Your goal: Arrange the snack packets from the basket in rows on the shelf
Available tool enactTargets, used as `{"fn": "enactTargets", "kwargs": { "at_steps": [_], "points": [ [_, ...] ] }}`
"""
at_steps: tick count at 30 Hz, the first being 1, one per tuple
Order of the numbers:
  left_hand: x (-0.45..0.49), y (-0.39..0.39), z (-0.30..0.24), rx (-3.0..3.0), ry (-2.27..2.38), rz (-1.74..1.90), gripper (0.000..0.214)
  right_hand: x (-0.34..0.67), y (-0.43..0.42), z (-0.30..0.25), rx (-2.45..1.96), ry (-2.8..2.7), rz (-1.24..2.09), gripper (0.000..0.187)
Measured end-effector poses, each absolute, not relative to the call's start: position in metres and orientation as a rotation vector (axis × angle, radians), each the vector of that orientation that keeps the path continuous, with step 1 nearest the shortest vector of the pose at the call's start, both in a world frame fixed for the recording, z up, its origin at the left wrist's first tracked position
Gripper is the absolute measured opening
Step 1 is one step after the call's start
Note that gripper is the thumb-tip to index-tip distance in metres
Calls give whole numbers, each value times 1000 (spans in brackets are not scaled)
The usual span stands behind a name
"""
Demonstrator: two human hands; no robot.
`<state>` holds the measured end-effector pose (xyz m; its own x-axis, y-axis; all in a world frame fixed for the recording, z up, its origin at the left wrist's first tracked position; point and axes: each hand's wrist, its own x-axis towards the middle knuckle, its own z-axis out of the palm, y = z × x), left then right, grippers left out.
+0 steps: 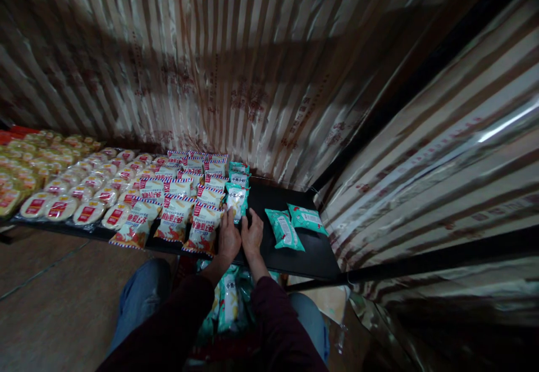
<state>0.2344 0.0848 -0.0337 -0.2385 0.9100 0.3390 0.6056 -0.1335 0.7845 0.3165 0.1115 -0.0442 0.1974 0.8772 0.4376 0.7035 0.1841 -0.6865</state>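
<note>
A short row of teal snack bags runs back along the black shelf. The front teal snack bag (237, 196) leans on those behind it. My left hand (229, 238) is at its lower left corner and my right hand (252, 236) at its lower right, fingers pointing forward and drawn in around its bottom edge. The fingertips are partly hidden against the bag. Two more teal bags, a near one (284, 230) and a far one (308, 218), lie flat to the right of my right hand. Red-and-cream snack bags (204, 227) stand in rows just left of my left hand.
Below the shelf (273, 262), between my knees, is a container of more teal bags (231, 302). Round packaged cakes (89, 211) and yellow packs (10, 199) fill the shelf's left side. Striped sheeting (236, 80) hangs behind; a dark frame bar (404, 262) runs right.
</note>
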Motion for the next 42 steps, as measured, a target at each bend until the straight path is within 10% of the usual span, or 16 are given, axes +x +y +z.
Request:
{"fn": "enactTargets", "kwargs": {
  "at_steps": [28,42],
  "points": [
    [206,-41,-69,2322,1470,840,48,313,-29,-63,-1439,-1803,272,44],
    [205,-87,-148,1720,1792,684,50,320,-79,-138,-1655,-1741,340,46]
  ]
}}
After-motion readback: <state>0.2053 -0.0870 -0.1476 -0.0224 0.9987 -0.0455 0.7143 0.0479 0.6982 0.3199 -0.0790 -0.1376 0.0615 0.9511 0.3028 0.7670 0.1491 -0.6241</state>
